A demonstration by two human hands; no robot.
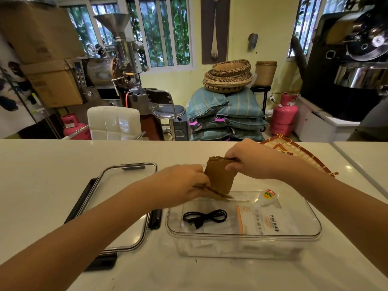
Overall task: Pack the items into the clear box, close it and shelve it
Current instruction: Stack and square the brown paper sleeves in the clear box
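Note:
A clear box point(243, 246) stands open on the white counter in front of me. Inside it lie a coiled black cable point(204, 218), a white tissue packet point(263, 222) and a small white bottle point(267, 197). Above the box's far left corner both hands hold a stack of brown paper sheets point(220, 177). My right hand point(247, 159) pinches the stack's top edge. My left hand point(182, 182) grips its lower edge, which fans out over the box rim. The clear lid point(119, 206) with black latches lies flat to the left of the box.
A woven tray point(302, 154) with an orange pattern rests on the counter behind my right arm. Beyond the counter are a white chair point(114, 123), coffee roasters, pink gas cylinders, stacked sacks and baskets. A seam splits the counter at the far right.

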